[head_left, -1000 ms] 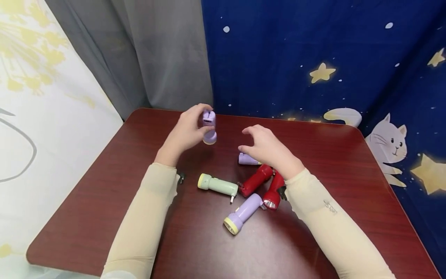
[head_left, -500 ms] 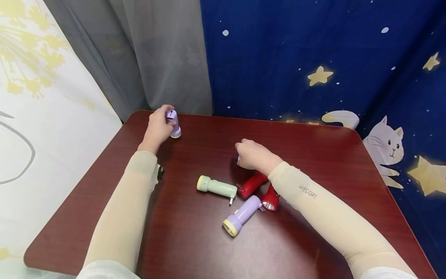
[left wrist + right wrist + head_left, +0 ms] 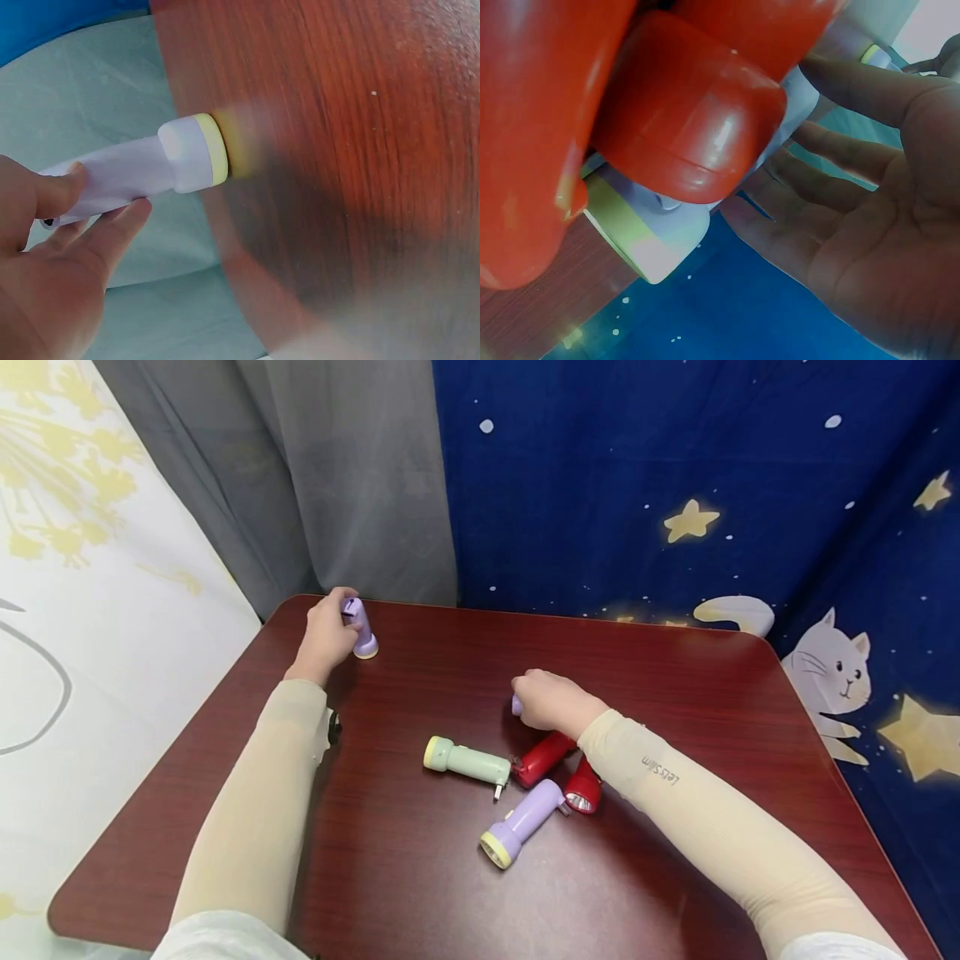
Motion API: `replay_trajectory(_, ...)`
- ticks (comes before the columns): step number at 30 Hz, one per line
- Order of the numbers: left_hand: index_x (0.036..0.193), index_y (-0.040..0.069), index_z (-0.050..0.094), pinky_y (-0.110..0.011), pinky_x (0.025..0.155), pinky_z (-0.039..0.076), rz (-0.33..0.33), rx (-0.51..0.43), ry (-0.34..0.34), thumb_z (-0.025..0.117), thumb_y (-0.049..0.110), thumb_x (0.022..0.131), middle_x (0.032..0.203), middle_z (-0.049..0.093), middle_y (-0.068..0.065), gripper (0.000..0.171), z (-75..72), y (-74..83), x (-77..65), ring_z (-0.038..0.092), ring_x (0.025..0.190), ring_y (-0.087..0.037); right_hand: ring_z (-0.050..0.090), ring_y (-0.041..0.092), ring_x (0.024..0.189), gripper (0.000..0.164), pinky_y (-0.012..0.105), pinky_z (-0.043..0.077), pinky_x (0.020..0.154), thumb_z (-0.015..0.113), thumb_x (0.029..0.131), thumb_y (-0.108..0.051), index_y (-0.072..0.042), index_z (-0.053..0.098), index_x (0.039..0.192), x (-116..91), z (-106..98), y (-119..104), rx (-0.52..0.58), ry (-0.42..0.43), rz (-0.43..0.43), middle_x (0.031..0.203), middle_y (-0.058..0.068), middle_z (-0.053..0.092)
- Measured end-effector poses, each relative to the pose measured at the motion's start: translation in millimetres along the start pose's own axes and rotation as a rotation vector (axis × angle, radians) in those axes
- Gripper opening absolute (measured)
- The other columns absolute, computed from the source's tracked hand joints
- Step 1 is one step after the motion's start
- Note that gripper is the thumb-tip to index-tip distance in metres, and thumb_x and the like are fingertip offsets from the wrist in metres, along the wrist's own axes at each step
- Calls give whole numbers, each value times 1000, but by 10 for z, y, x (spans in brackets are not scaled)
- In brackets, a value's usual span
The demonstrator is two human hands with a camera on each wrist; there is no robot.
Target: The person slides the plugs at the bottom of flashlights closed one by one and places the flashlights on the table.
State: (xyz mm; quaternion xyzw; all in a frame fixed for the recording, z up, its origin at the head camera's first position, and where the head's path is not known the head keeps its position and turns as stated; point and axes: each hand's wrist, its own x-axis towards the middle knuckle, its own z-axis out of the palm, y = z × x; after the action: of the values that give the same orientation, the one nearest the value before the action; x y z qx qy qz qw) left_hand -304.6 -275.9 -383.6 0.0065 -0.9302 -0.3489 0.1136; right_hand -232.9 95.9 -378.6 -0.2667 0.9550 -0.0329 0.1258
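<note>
At the table's far left corner my left hand (image 3: 322,631) holds a purple flashlight (image 3: 363,631) upright, its yellow-rimmed head down at the tabletop. In the left wrist view, thumb and fingers grip the tail end of that flashlight (image 3: 127,172). My right hand (image 3: 555,700) is curled over a second purple flashlight (image 3: 517,705) lying behind the red ones; the hand covers most of it. The right wrist view has this flashlight (image 3: 664,225) partly hidden behind a red flashlight (image 3: 697,112), with thumb and fingers (image 3: 780,217) at its far end.
Mid-table lie a green flashlight (image 3: 468,762) with its plug folded out, a third purple flashlight (image 3: 525,822), and two red flashlights, one (image 3: 543,758) beside the other (image 3: 583,789). A grey curtain (image 3: 367,485) and a blue curtain (image 3: 600,485) hang behind the table (image 3: 420,893).
My left hand has carried its upright purple flashlight leftward to the far corner. The right hand has lowered onto the purple flashlight behind the red ones and closed round it.
</note>
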Motion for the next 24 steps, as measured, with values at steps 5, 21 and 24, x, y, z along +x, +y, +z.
replay_trajectory(5, 151, 2, 46, -64, 116, 47, -9, -3, -36, 60, 0, 97, 148, 54, -32, 56, -38, -4, 13, 54, 130, -46, 68, 29, 103, 27, 43, 61, 90, 70, 95, -10, -2, 69, 121, 25, 40, 41, -15, 25, 1, 116, 18, 71)
replay_trajectory(21, 150, 3, 47, -64, 114, 48, -18, 20, -37, 61, 4, 97, 146, 56, -34, 55, -99, -57, -12, 55, 129, -47, 73, 31, 101, 53, 48, 64, 86, 71, 91, -3, -5, 55, 142, 35, 121, 120, -37, 31, -16, 115, 19, 73)
replay_trajectory(24, 149, 3, 48, -64, 113, 49, -19, 21, -35, 62, 6, 98, 145, 57, -34, 53, -108, -48, -14, 57, 127, -46, 72, 30, 99, 51, 47, 64, 87, 72, 90, -2, -6, 57, 138, 41, 132, 137, -37, 45, -27, 113, 18, 74)
